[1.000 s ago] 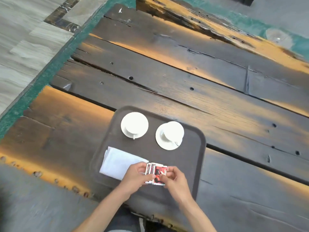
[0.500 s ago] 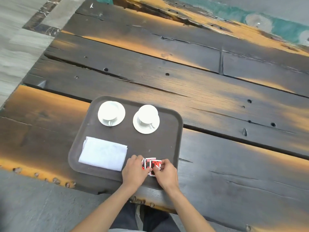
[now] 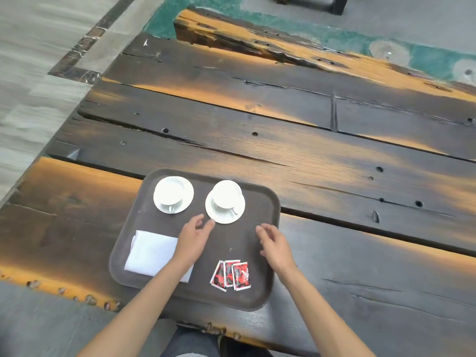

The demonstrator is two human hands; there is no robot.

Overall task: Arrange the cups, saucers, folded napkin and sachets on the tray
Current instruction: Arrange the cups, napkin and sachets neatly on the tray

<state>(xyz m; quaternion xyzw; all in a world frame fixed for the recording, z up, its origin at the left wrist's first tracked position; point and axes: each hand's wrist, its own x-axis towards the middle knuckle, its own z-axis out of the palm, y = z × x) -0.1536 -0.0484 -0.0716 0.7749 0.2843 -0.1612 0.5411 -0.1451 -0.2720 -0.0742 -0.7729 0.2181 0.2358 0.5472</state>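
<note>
a dark brown tray [image 3: 260, 292] with rounded corners sits on a table of dark, weathered wooden planks [image 3: 283, 150], near the table's front edge. the tray's long axis runs from the near side toward the far side, tilted a little clockwise.

along the tray's far edge, two white cups stand on white saucers side by side. the left cup [image 3: 171, 189] sits centred on the left saucer [image 3: 161, 205], its handle pointing toward the near side. the right cup [image 3: 226, 194] sits toward the far part of the right saucer [image 3: 226, 217], its handle pointing toward the near right.

in the near left part of the tray lies a white folded napkin [image 3: 150, 251], a rectangle with its long axis running left to right, partly covered by the left forearm. in the near right part lie three red and black sachets [image 3: 231, 274], overlapped in a small fan, their long axes running roughly near to far.

the left hand [image 3: 193, 240] hovers over the tray's middle, empty, fingers loosely spread, fingertips just beside the right saucer. the right hand [image 3: 274, 243] hovers over the tray's right edge, empty, fingers relaxed and apart, pointing toward the far left. neither hand touches the sachets.
</note>
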